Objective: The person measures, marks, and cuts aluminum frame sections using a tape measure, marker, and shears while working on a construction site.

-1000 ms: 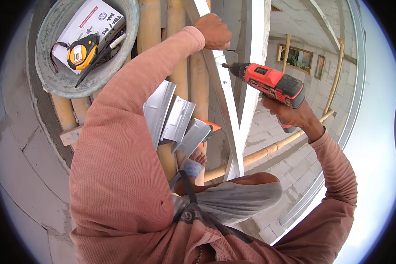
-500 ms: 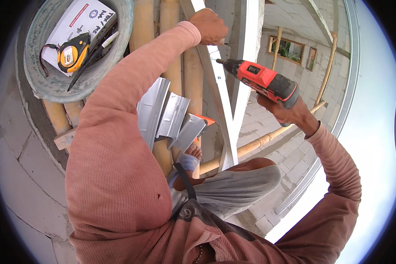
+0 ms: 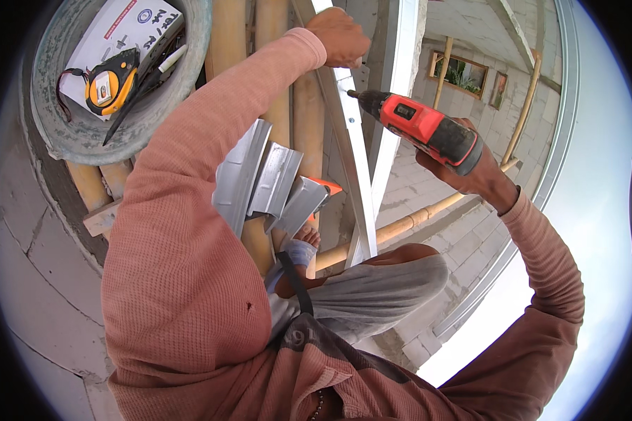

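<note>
A red and black cordless drill (image 3: pixel 428 130) is in my right hand (image 3: pixel 486 174), whose fingers are wrapped round its grip. Its bit points left and ends at or just beside the face of a light steel channel (image 3: pixel 356 151); contact is unclear. Over the upper part of that channel my left hand (image 3: pixel 338 38) is closed, with its fingertips partly hidden behind the metal. A few screw heads or holes dot the channel below the bit. Another steel channel (image 3: pixel 393 112) runs close on the right, and the two meet near my knee.
A grey-green bucket (image 3: pixel 45 105) at upper left holds a white box (image 3: pixel 119 35), a yellow and black tape measure (image 3: pixel 112 83) and a marker (image 3: pixel 173 59). Cut metal profile pieces (image 3: pixel 274 179) lie on bamboo poles (image 3: pixel 277 91). A bamboo rail (image 3: pixel 414 223) crosses above a lower floor on the right.
The drill and my right hand have shifted slightly to the right and turned a little. My left hand has moved slightly right and upward, still at the channel.
</note>
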Demonstrator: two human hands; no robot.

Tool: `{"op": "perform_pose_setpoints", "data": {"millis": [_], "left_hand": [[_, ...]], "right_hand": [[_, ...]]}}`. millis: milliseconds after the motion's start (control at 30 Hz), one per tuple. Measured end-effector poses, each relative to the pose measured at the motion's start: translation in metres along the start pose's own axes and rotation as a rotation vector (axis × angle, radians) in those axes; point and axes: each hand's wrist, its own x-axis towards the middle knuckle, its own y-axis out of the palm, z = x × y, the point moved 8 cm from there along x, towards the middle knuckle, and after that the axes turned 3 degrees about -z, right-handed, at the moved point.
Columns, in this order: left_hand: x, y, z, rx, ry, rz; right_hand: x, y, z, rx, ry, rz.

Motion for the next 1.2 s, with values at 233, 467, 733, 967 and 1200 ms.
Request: {"op": "perform_pose_setpoints", "data": {"millis": [233,467,733,967,1200], "left_hand": [[0.0,0.001,-0.001,0.056,0.002,0.024],[0.006,0.013,0.002,0.026,0.032,0.089],[0.004,0.01,-0.001,0.025,0.037,-0.003],[0.007,0.011,0.003,0.036,0.058,-0.033],[0.006,0.008,0.0,-0.016,0.052,-0.005]], "right_hand": [[0.009,-0.01,0.011,-0.001,-0.08,-0.019],[0.01,0.004,-0.005,0.142,0.071,0.041],[0.015,0.003,-0.004,0.102,0.094,0.123],[0.023,-0.005,-0.003,0.044,0.064,0.158],[0.022,-0.004,-0.003,0.049,0.036,0.141]]}}
